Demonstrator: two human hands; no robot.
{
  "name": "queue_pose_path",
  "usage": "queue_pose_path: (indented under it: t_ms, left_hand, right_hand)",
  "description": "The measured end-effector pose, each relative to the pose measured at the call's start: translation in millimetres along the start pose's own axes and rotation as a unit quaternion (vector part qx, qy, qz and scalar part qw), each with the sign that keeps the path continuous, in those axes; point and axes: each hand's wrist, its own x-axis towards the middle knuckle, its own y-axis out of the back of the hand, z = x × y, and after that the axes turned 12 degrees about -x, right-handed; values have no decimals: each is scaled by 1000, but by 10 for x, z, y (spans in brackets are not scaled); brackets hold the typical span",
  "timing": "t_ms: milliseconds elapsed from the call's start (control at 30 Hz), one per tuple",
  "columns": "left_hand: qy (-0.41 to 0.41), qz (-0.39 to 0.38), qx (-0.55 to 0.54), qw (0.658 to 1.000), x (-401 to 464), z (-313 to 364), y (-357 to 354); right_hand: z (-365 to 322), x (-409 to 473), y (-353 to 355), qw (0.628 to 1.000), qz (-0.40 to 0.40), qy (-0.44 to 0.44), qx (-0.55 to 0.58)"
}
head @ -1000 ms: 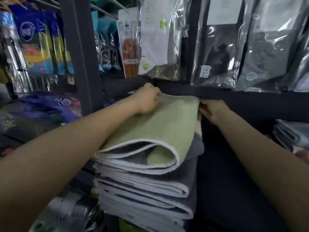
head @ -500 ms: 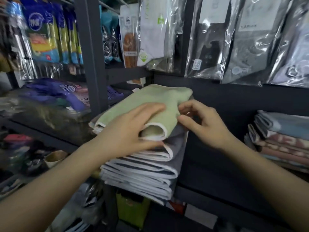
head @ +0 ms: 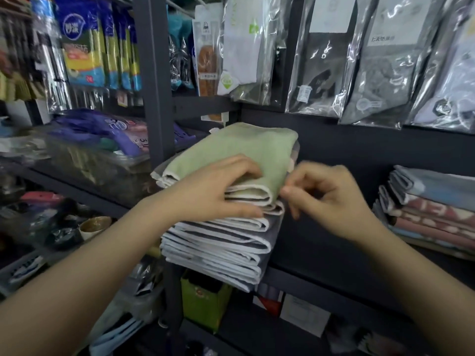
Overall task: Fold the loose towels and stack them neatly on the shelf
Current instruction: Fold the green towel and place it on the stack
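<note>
Towels sat stacked at the shelf point(head: 321, 278) edge, the green towel point(head: 244, 147) on top. My left hand point(head: 218, 191) pinched its front fold, steadying it; my right hand point(head: 326, 199) fingertips nipped the corner, squaring it.

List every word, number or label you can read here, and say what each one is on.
"2片", small and uncertain: bottom of the blue sponge pack.
White logo on that pack: blurred, unreadable.
Grey header card on a hanging bag: Chinese characters, too blurred.
Barcode sticker: too small.
Purple pack: lettering unreadable.
Green towel: no text.
</note>
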Motion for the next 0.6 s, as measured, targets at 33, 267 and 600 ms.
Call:
queue_pose_path:
  t_ms: [33,267,600]
  left_hand:
    - [-3,13,-5,1000,-32,-7,32]
    - [5,115,172,978,-382,-291,236]
    - [38,300,130,944,-560,-569,372]
  right_hand:
    - [22,29,7,999,29,-11,-11]
    - [106,163,-130,983,-69,40,-165]
    - [-143,268,-209,875,-34,191,-443]
